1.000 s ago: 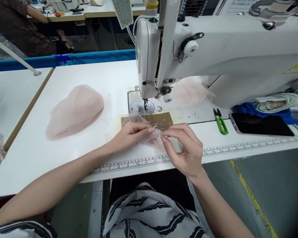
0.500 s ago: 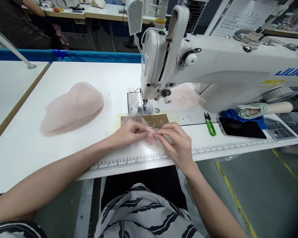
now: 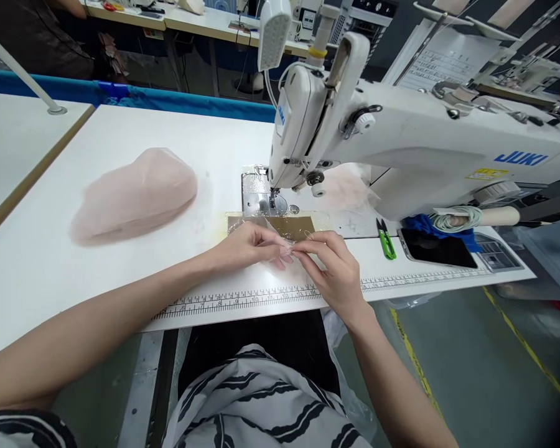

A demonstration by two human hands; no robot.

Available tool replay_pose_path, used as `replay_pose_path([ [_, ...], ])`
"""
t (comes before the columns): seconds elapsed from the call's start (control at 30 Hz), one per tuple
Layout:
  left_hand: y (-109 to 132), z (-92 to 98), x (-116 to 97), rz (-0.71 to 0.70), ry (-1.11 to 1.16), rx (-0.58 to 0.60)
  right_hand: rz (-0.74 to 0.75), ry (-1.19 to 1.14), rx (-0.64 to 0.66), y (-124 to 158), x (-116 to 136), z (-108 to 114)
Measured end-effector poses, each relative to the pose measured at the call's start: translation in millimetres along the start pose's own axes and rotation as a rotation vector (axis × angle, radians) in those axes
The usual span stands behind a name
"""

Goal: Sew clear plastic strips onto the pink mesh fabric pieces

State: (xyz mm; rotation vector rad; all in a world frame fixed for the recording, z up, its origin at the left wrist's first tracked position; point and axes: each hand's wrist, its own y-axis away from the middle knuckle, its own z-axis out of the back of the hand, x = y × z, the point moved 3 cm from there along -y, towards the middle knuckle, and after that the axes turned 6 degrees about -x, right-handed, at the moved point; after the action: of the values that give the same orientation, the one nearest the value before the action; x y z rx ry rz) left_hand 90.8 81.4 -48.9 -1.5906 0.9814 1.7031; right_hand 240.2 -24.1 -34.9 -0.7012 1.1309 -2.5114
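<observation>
My left hand is closed in a pinch on a small piece of sheer pale pink fabric. Close against it, my right hand pinches the same piece between thumb and forefinger, with a thin loop of thread or ring by that finger. Both hands are over the front of the white table, just before a brown plate taped down near the needle. Behind them stands the white sewing machine, its presser foot above the metal needle plate. The fingers hide most of the held fabric.
A pile of sheer pink fabric lies left; more pink fabric lies under the machine arm. Green thread snips, a phone and a coil of cord are at right. A printed ruler runs along the front edge.
The camera view has shifted and turned a little. My hands stay together on the fabric, with only slight finger movement.
</observation>
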Motion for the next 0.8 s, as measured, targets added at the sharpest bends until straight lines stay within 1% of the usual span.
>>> replay_pose_path([
  [0.13, -0.2, 1.7, 4.1, -0.010, 0.014, 0.029, 0.013, -0.040, 0.110, -7.7, -3.2, 2.6],
  [0.27, -1.2, 3.1, 6.3, -0.032, -0.003, 0.052, -0.015, -0.114, 0.243, -13.5, -5.6, 5.1],
  [0.37, -0.9, 3.3, 5.3, -0.039, -0.037, 0.060, -0.033, -0.154, 0.313, -16.0, -6.5, 6.1],
  [0.53, 0.4, 2.9, 2.8, -0.050, -0.073, 0.066, -0.039, -0.182, 0.369, -17.9, -5.5, 5.9],
  [0.67, 0.5, 3.2, 3.0, -0.041, -0.066, 0.070, -0.116, -0.211, 0.382, -17.4, -5.8, 7.7],
  [0.73, 0.4, 3.6, 3.5, -0.030, -0.062, 0.065, -0.151, -0.188, 0.353, -14.1, -9.6, 14.8],
  [0.8, 0.4, 3.8, 4.2, -0.026, -0.064, 0.061, -0.184, -0.119, 0.311, -4.8, -19.1, 31.7],
])
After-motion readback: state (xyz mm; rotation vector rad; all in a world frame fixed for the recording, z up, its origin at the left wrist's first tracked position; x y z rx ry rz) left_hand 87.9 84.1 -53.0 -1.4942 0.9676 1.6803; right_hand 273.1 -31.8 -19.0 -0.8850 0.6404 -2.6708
